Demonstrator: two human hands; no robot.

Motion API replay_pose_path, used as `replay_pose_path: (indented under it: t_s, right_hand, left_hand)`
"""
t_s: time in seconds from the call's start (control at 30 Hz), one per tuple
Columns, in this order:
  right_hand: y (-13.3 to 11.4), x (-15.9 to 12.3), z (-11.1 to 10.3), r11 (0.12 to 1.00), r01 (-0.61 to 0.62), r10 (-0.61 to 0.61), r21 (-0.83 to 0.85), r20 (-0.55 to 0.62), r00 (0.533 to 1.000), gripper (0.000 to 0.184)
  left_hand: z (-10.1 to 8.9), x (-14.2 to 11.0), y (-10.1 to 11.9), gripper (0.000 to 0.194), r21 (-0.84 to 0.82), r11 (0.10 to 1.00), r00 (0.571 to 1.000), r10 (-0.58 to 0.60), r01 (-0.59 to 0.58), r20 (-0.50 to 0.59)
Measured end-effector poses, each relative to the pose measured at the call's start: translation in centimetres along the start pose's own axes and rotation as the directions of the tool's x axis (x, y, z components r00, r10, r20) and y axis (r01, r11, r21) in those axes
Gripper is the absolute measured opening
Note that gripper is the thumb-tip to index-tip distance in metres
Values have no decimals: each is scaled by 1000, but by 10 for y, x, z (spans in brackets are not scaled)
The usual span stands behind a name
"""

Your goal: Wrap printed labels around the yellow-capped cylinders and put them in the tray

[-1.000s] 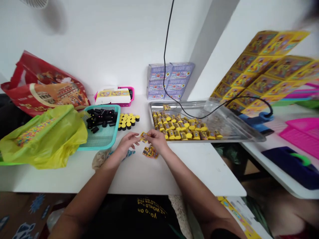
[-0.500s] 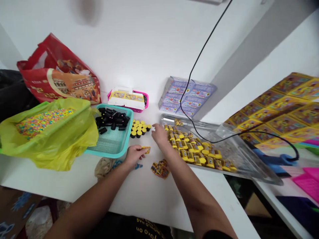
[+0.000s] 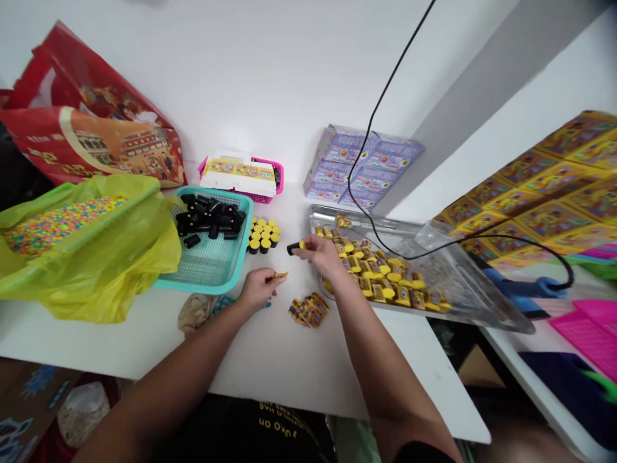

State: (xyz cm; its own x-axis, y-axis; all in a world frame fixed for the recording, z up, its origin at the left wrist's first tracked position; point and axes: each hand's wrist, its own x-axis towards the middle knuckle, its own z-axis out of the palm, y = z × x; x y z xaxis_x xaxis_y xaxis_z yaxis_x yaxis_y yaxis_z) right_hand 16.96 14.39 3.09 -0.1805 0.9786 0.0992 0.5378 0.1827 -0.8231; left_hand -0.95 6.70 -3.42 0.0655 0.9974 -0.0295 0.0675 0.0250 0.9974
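Observation:
My left hand (image 3: pixel 259 287) pinches a small yellow printed wrapper (image 3: pixel 280 274) above the white table. In my right hand (image 3: pixel 322 253) is a small black canister with a yellow lid (image 3: pixel 295 247), tipped on its side just left of the metal tray. A cluster of similar yellow-topped black canisters (image 3: pixel 265 235) stands upright beside the turquoise basket. Below my hands lies a loose pile of printed wrappers (image 3: pixel 309 310). Many yellow-wrapped canisters (image 3: pixel 380 276) lie in rows in the metal tray (image 3: pixel 453 276) on the right.
A turquoise basket (image 3: pixel 200 281) holds black canisters. Left of it, a yellow-green bag (image 3: pixel 139 270) contains colourful beads. A red bag (image 3: pixel 110 141), a pink basket (image 3: pixel 263 197) and purple boxes (image 3: pixel 361 161) stand along the wall. A black cable (image 3: pixel 371 128) hangs across the tray.
My right hand has picked up one canister from the near right of the cluster and drawn it back to the right. My left hand still holds the wrapper, now tilted edge-on.

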Motion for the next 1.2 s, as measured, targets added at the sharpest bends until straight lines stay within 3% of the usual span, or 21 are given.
replay_pose_path:
  t_s: [0.07, 0.13, 0.27, 0.37, 0.57, 0.73, 0.9, 1.1, 1.2]
  right_hand:
    - [2, -33, -3, 965, 2, -18, 261, 57, 998, 29]
    - [2, -57, -3, 928, 35, -83, 371, 113, 990, 27]
    - [1, -77, -2, 898, 96, -228, 430, 268, 936, 23]
    - [3, -78, -1, 917, 58, -211, 395, 357, 910, 24]
    - [3, -78, -2, 898, 161, -292, 409, 281, 914, 23]
    - [1, -79, 0, 913, 83, -233, 398, 345, 909, 23]
    - [4, -78, 3, 917, 100, -205, 386, 241, 949, 26]
    - [5, -77, -5, 916, 133, -241, 378, 255, 937, 22]
    - [7, -77, -10, 879, 114, -247, 463, 237, 939, 20]
  left_hand:
    - [0, -2, 3, 39, 18, 1000, 999, -19, 19, 43]
    - [1, -4, 6, 39, 34, 999, 996, -17, 14, 85]
    - [1, -8, 11, 45, 58, 998, 988, -44, 35, 149]
    - [0, -9, 14, 47, 43, 996, 974, -90, 82, 206]
    - [-6, -11, 25, 43, -10, 993, 931, -104, 114, 349]
    - [-11, -13, 32, 39, 54, 989, 931, -147, 137, 335]
    - [-12, -11, 35, 35, -120, 975, 917, -131, 189, 376]
    - [-13, -10, 33, 33, -116, 981, 958, -120, 155, 261]
    - [-12, -11, 30, 35, -77, 990, 968, -100, 120, 229]
